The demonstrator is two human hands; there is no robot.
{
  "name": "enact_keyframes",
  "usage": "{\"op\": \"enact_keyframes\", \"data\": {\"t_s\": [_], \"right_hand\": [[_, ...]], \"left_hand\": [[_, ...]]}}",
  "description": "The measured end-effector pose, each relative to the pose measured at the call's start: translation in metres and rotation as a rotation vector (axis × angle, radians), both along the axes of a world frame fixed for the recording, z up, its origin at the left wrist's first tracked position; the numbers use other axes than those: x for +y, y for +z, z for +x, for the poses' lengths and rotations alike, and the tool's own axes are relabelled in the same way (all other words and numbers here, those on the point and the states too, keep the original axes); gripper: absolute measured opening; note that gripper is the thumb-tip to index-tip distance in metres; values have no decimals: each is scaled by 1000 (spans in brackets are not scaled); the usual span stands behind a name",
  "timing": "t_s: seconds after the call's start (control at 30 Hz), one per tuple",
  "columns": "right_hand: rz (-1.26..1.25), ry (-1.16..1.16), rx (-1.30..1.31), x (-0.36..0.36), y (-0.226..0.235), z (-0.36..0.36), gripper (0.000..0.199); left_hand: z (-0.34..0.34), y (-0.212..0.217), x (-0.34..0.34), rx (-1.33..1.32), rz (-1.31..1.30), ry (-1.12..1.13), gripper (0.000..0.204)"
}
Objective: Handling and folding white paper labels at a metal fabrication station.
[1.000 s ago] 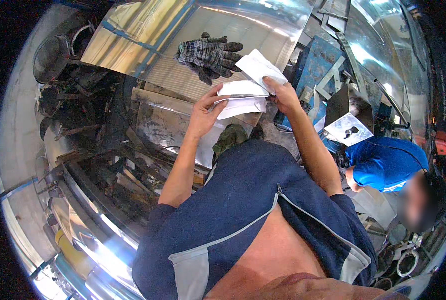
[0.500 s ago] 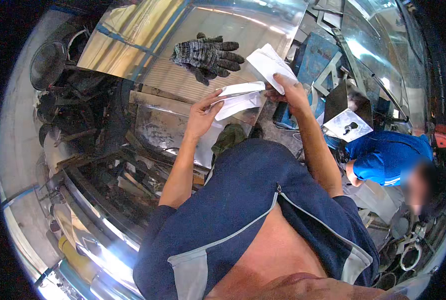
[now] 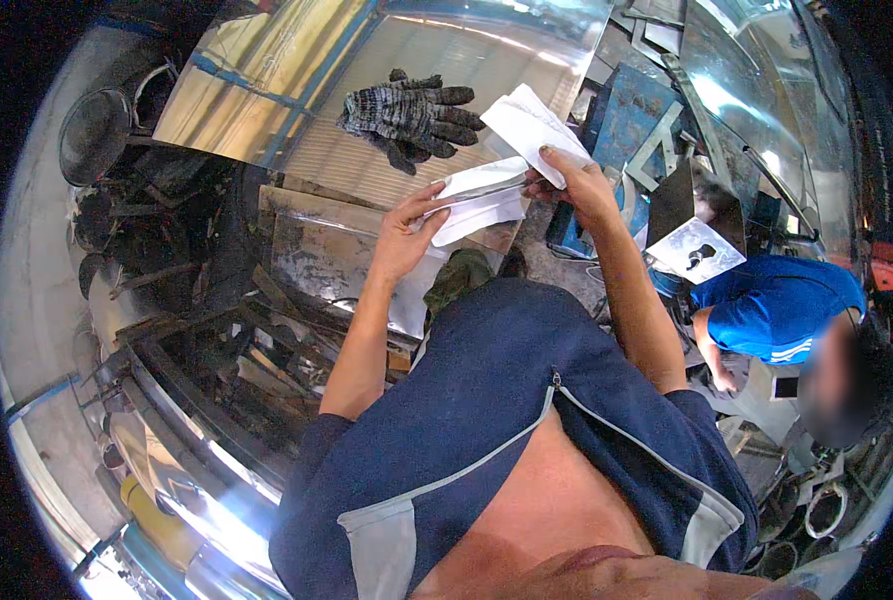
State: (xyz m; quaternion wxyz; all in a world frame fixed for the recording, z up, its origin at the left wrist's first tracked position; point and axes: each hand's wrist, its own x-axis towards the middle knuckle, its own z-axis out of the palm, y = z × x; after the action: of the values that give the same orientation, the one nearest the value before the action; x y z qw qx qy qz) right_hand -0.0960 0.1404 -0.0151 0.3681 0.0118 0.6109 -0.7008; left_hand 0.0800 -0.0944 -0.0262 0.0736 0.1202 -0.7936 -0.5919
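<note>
Pinched between the thumb and fingers of my left hand (image 3: 404,238) is a folded white paper (image 3: 478,218), its layers fanned slightly apart. My right hand (image 3: 581,187) grips another white paper (image 3: 524,122), a folded stack with its thumb pressed on top. The two papers meet or overlap near my right fingertips, and whether they are joined there I cannot tell. Just beyond them, a pair of grey knitted work gloves (image 3: 406,118) with dark fingers lies on a shiny metal sheet (image 3: 311,135).
To the right stand a blue metal block (image 3: 638,105), a flat metal square (image 3: 656,150) and a bent sheet-metal piece (image 3: 704,250). A person in a blue shirt (image 3: 776,305) bends over at the right. Scrap metal (image 3: 256,365) fills a dark rack at the left.
Both papers stay in my hands, shifted and tilted slightly. The person in blue has moved, and that person's hand now shows lower down beside a dark rectangular object.
</note>
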Motion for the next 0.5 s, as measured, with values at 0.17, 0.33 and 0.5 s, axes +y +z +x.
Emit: {"op": "enact_keyframes", "data": {"t_s": [0.17, 0.33, 0.5], "right_hand": [[-7, -10, 24, -2, 5, 1, 39], [-39, 24, 130, -8, -5, -2, 39], [-53, 49, 80, -15, -4, -5, 38]], "left_hand": [[1, 3, 1, 6, -16, -15, 23], [-2, 9, 2, -18, 4, -7, 23], [-5, 16, 4, -67, 60, 1, 23]]}}
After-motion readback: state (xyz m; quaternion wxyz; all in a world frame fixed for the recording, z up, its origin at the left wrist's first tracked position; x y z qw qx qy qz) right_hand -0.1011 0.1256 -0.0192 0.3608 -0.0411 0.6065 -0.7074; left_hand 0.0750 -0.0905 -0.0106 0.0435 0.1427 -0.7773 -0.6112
